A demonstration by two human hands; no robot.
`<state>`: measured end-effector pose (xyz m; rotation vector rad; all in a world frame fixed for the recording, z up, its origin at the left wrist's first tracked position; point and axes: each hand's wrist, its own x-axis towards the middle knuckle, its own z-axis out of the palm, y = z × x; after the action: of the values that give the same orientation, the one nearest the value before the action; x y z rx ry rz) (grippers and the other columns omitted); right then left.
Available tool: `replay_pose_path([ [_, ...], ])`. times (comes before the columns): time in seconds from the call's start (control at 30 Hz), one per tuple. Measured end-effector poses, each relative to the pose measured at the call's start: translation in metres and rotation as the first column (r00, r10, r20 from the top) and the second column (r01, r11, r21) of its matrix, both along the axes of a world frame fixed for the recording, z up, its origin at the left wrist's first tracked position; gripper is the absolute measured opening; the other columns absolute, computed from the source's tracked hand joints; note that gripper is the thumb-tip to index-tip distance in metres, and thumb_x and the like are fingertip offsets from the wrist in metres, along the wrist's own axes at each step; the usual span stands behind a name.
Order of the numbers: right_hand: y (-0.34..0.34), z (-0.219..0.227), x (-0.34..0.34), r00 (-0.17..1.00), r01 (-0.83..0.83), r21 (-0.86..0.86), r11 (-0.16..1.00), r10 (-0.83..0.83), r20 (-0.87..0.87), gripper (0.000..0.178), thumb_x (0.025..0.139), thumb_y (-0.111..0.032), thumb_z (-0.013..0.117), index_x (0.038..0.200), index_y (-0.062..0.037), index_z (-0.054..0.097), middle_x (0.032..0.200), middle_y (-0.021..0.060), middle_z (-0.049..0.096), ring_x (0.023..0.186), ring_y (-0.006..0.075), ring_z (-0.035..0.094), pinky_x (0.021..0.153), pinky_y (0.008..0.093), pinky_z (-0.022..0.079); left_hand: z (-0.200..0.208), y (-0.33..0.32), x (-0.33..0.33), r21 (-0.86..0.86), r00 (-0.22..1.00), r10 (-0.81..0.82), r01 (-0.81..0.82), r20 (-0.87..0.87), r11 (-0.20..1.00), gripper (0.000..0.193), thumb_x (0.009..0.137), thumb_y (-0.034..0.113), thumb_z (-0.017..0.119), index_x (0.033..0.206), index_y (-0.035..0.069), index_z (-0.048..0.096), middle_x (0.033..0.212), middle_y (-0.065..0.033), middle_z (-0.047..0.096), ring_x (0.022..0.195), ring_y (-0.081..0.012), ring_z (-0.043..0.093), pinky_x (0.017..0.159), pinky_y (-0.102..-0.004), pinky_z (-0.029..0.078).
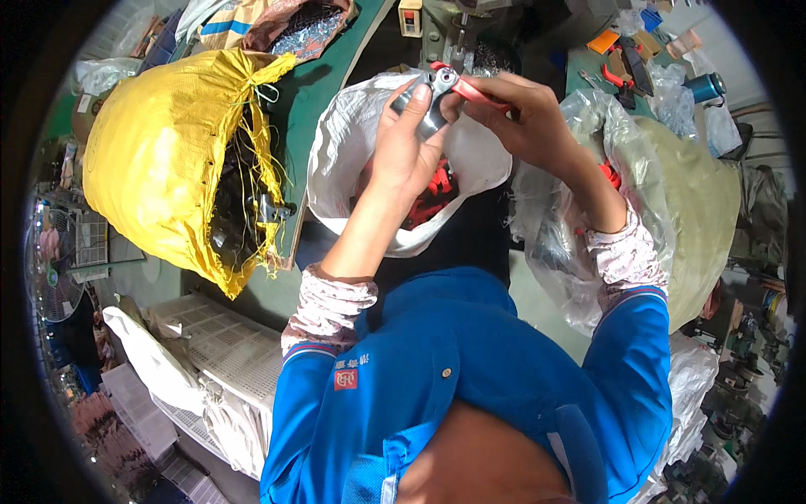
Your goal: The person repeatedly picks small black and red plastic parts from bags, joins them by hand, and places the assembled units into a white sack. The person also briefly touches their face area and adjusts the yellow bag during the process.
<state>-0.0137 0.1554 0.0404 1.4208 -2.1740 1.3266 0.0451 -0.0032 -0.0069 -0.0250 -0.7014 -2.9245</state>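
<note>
Over the open white sack (336,155), both my hands hold one small hand tool (445,78) with a grey metal part, a round pivot and a red handle; its exact kind is unclear. My left hand (401,155) grips the grey metal side, thumb on top near the pivot. The fingers of my right hand (531,120) are closed round the red handle and partly hide it. Red and dark parts (438,186) lie inside the sack below my hands.
On the left, a full yellow woven sack (159,160) gapes, with dark parts inside, on a green table (315,118). To the right stands a clear plastic bag (554,244) with red pieces. A machine (457,38) is straight ahead; white plastic crates (227,344) sit lower left.
</note>
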Motion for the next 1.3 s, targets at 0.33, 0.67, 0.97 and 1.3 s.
replay_pose_path([
  [0.33, -0.002, 0.027, -0.022, 0.920, 0.264, 0.176, 0.948, -0.302, 0.250, 0.028, 0.082, -0.029, 0.064, 0.084, -0.0010, 0.064, 0.064, 0.0140, 0.061, 0.055, 0.0182, 0.059, 0.053, 0.0294, 0.046, 0.053, -0.011, -0.034, -0.405, 0.995, -0.025, 0.062, 0.095, 0.912, 0.025, 0.092, 0.024, 0.052, 0.096, -0.001, 0.052, 0.076, -0.0124, 0.062, 0.054, -0.0144, 0.057, 0.044, -0.0243, 0.047],
  [0.67, -0.008, 0.005, -0.017, 0.919, 0.217, 0.064, 0.974, -0.225, 0.324, 0.021, 0.087, -0.021, 0.061, 0.086, 0.0006, 0.063, 0.060, -0.0053, 0.050, 0.056, 0.0018, 0.044, 0.050, 0.0187, 0.035, 0.036, -0.024, -0.021, -0.622, 0.977, 0.157, -0.036, 0.141, 0.782, 0.048, 0.095, 0.044, 0.032, 0.100, 0.000, 0.051, 0.073, -0.0143, 0.060, 0.046, -0.0171, 0.052, 0.044, -0.0275, 0.042],
  [0.97, -0.014, 0.037, -0.009, 0.899, 0.245, -0.016, 0.969, -0.221, 0.378, 0.024, 0.087, -0.025, 0.061, 0.092, -0.0011, 0.064, 0.060, -0.0047, 0.054, 0.052, 0.0014, 0.045, 0.046, 0.0175, 0.034, 0.004, -0.068, 0.057, -0.829, 0.925, 0.375, -0.164, 0.059, 0.534, 0.023, 0.092, 0.018, 0.050, 0.107, 0.001, 0.053, 0.079, -0.0096, 0.061, 0.056, -0.0118, 0.055, 0.051, -0.0233, 0.045],
  [1.3, -0.049, 0.000, 0.003, 0.964, 0.247, -0.169, 0.954, -0.260, -0.058, 0.024, 0.081, -0.025, 0.064, 0.091, -0.0029, 0.062, 0.059, 0.0115, 0.059, 0.049, 0.0266, 0.059, 0.046, 0.0332, 0.047, -0.061, -0.198, 0.150, -0.696, 0.918, 0.390, 0.240, -0.063, -0.677, 0.052, 0.068, -0.007, 0.058, 0.117, 0.005, 0.047, 0.111, -0.0152, 0.056, 0.104, -0.0368, 0.045, 0.093, -0.0408, 0.036],
])
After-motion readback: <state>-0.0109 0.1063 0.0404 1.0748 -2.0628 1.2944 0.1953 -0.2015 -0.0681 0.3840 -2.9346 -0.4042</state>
